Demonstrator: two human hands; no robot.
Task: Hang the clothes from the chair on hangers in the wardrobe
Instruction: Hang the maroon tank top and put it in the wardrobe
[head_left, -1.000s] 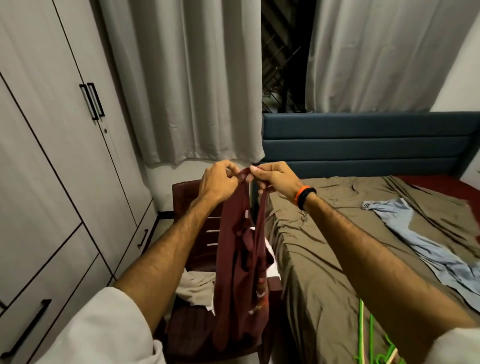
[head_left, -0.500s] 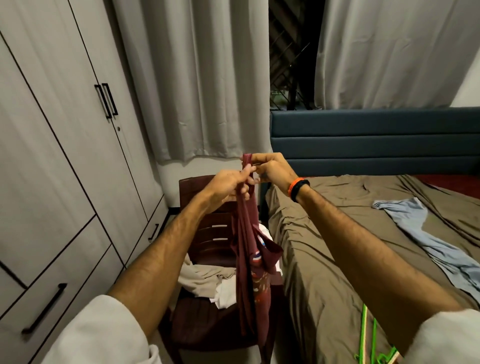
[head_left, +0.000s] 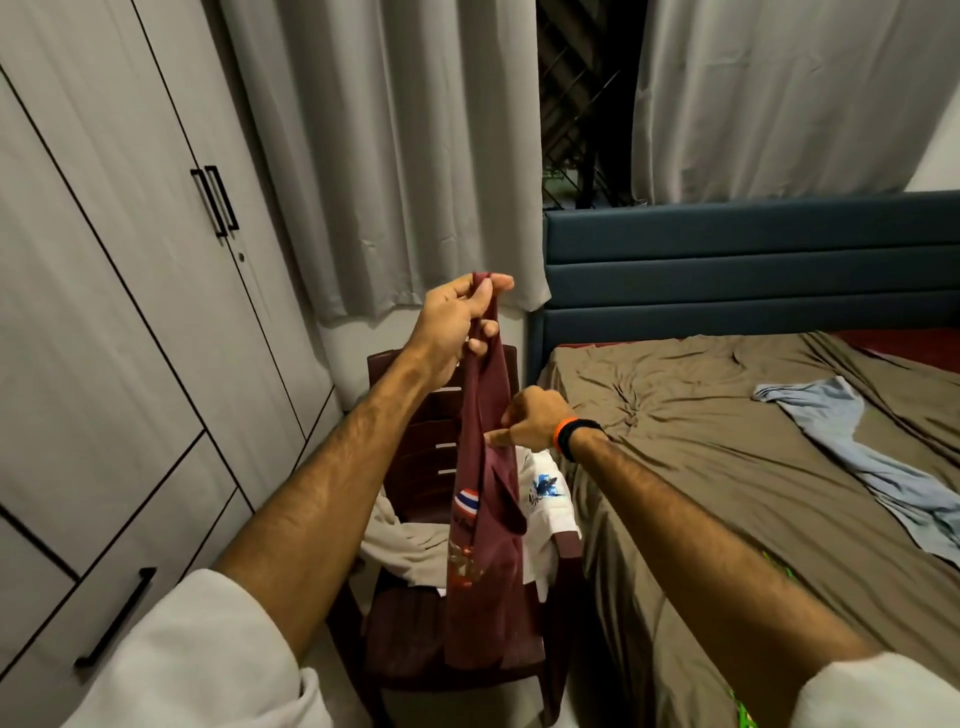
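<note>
My left hand (head_left: 457, 322) grips the top of a maroon shirt (head_left: 488, 561) with a flag patch, which hangs in a long bunch in front of the dark brown chair (head_left: 415, 462). Lower down, my right hand (head_left: 535, 421) pinches the shirt's right edge between thumb and index finger. On the chair seat lie a beige garment (head_left: 405, 540) and a white one (head_left: 545, 499). The grey wardrobe (head_left: 130, 270) on the left has all its doors closed. A sliver of green hanger (head_left: 743, 714) shows at the bottom edge on the bed.
The bed (head_left: 701, 467) with a rumpled brown sheet fills the right side, and a light blue garment (head_left: 857, 452) lies on it. Grey curtains (head_left: 395, 156) hang behind the chair. The chair stands in the narrow gap between wardrobe and bed.
My right hand has left the shirt's top and come down to its right edge. My left hand has lifted the top higher. The view has shifted slightly left.
</note>
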